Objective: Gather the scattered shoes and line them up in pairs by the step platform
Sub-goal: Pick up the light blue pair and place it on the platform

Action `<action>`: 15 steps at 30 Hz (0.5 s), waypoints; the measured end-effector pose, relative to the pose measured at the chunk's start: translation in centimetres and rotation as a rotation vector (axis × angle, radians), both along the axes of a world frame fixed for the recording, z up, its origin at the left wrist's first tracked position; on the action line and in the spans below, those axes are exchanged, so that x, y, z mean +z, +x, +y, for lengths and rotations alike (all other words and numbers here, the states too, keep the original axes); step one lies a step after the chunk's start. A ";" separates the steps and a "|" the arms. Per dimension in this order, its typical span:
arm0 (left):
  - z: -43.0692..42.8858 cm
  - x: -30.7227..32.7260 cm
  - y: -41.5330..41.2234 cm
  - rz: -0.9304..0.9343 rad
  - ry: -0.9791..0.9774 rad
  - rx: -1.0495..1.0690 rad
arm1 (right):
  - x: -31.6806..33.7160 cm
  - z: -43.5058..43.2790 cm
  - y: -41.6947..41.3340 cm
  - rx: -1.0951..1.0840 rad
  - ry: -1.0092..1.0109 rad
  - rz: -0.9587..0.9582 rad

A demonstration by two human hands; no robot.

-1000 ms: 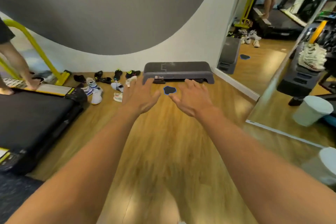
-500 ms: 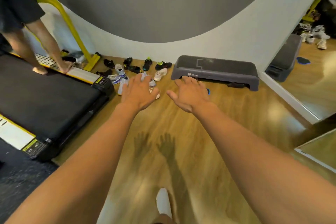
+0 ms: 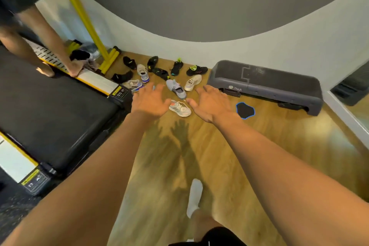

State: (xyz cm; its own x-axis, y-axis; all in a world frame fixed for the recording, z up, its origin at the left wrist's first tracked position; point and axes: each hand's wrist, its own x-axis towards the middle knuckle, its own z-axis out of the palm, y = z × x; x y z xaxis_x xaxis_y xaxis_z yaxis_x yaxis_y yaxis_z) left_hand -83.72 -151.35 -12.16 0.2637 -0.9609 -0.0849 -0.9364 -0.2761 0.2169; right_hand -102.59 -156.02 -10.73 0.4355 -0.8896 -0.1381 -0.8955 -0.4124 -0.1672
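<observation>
Shoes (image 3: 178,90) loom nearer; 2 empty hands (image 3: 150,100); 1 step platform (image 3: 265,84).

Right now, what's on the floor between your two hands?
In the head view, a pale sneaker lies on the floor between the left hand and the right hand. Both hands are open and empty.

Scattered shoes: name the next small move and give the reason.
Probably lower the right hand onto the pale sneaker lying between both open, empty hands; the left hand hovers beside it. It is nearest, and no shoe is lined up by the step platform yet.
</observation>
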 end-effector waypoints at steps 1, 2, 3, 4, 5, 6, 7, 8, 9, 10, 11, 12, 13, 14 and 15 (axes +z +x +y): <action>-1.8 -0.6 0.6 0.006 -0.016 0.016 | -0.6 -2.0 1.0 -0.002 0.024 -0.018; -3.6 -1.2 1.2 0.005 -0.021 0.032 | -1.1 -3.9 2.0 -0.005 0.051 -0.035; -5.4 -1.7 1.8 -0.002 -0.001 0.038 | -1.5 -5.8 3.1 -0.003 0.070 -0.041; -7.3 -2.2 2.5 -0.006 0.039 0.042 | -2.0 -7.6 4.0 0.008 0.074 -0.040; -9.2 -2.6 3.2 0.000 0.081 0.053 | -2.4 -9.4 5.0 0.022 0.075 -0.043; -11.1 -3.0 3.9 0.013 0.112 0.068 | -2.9 -11.2 6.0 0.035 0.086 -0.055; -12.9 -3.4 4.7 0.028 0.130 0.081 | -3.3 -13.0 6.9 0.044 0.109 -0.069; -14.7 -3.8 5.6 0.045 0.139 0.093 | -3.8 -14.8 7.9 0.045 0.136 -0.074; -16.4 -4.2 6.4 0.062 0.147 0.103 | -4.4 -16.5 8.8 0.043 0.163 -0.069; -17.8 -4.6 7.1 0.076 0.159 0.112 | -4.9 -18.0 9.7 0.042 0.188 -0.062; -19.2 -5.0 7.9 0.090 0.172 0.121 | -5.6 -19.5 10.5 0.045 0.206 -0.061; -20.8 -5.5 8.9 0.099 0.180 0.130 | -6.3 -21.2 11.4 0.051 0.216 -0.065; -22.5 -6.0 9.9 0.106 0.186 0.142 | -7.0 -22.9 12.4 0.055 0.224 -0.068; -24.3 -6.6 10.9 0.113 0.189 0.156 | -7.8 -24.6 13.4 0.052 0.236 -0.065; -26.1 -7.2 11.8 0.126 0.191 0.168 | -8.5 -26.5 14.4 0.042 0.253 -0.057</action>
